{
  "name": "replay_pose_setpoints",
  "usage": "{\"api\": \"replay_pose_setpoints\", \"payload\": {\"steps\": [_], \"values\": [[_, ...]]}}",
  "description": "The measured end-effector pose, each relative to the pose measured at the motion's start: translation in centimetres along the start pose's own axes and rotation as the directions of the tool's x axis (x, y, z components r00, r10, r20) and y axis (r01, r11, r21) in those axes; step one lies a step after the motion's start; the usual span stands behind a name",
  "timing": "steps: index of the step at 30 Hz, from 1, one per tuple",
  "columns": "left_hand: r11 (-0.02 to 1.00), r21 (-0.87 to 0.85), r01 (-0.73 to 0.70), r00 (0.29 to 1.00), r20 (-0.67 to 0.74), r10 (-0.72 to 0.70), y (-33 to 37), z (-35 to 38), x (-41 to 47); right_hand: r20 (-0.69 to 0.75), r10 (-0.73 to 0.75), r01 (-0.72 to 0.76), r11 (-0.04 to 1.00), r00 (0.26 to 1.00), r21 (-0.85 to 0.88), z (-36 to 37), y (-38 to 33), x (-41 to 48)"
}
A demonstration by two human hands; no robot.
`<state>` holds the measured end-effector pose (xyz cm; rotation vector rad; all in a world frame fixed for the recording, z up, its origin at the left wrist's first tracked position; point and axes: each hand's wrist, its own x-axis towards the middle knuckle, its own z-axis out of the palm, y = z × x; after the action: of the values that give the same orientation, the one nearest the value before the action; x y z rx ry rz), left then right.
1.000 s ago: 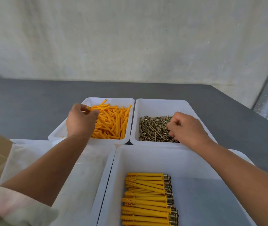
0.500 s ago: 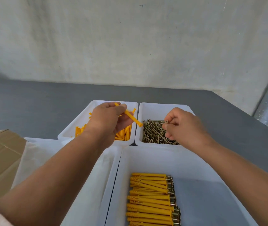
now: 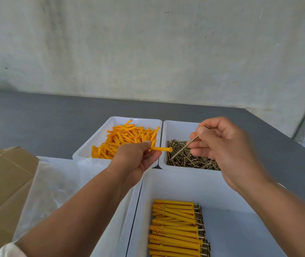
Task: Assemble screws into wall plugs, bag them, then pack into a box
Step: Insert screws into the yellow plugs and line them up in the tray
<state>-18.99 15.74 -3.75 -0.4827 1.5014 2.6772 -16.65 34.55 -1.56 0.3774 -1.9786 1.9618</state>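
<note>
— Right, nearest us: a white plastic bin (image 3: 240,229) with finished yellow plugs (image 3: 175,232) stacked in a neat row, screw heads poking out on the right. Left of it lie clear plastic bags (image 3: 59,186), and beyond those a brown cardboard box (image 3: 3,182).

— And the hands?

— Apart, each clamped on its own piece, up over the two far bins. The left hand (image 3: 136,160) grips one orange plastic wall plug (image 3: 161,149). It lies level, left to right, with its flanged mouth aimed at the other hand. The right hand (image 3: 227,149) pinches a long brass-coloured screw (image 3: 183,148) between thumb and fingertips, head up by the thumb, tip slanting down and to the left.

— Lined up, then?

— Not yet, I'd say. The tip sits just below the mouth, near it but not touching, and the screw is tilted against the plug's long axis. My guess is that the screw needs raising and levelling, then a push leftward along the plug.

— Which hand is nearer?

— Little in it; they meet roughly midway.

— Behind them?

— A white bin of loose orange plugs (image 3: 96,143) on the left and a white bin of loose screws (image 3: 179,128) on the right. Both sit on a grey tabletop (image 3: 46,115), with a pale wall (image 3: 148,52) beyond.
</note>
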Motion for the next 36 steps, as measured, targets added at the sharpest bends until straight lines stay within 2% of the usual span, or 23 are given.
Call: {"api": "replay_pose_setpoints", "payload": {"steps": [12, 28, 30, 32, 36], "values": [[0.999, -0.015, 0.041, 0.999, -0.019, -0.042, 0.0, -0.3, 0.1, -0.106, -0.098, 0.104, 0.993, 0.990, 0.054, 0.4, 0.4, 0.0], [0.995, -0.065, 0.075, 0.997, -0.019, -0.077, -0.3, 0.1, 0.1, -0.082, -0.050, 0.054, 0.997, 0.995, 0.049, 0.4, 1.0, -0.2], [0.994, -0.080, 0.074, 0.997, -0.017, -0.076, -0.3, 0.1, 0.1, -0.086, -0.048, 0.048, 0.999, 0.995, -0.009, 0.3, 1.2, -0.1], [0.991, -0.110, 0.070, 0.997, -0.018, -0.072, -0.3, 0.1, 0.0, -0.107, -0.053, 0.038, 0.989, 0.993, -0.141, 0.1, 1.3, -0.1], [0.983, -0.177, 0.049, 0.999, -0.013, -0.053, 0.0, 0.1, -0.1, -0.072, 0.002, -0.031, 0.915, 0.997, -0.402, -0.4, 1.4, -0.1]]}}
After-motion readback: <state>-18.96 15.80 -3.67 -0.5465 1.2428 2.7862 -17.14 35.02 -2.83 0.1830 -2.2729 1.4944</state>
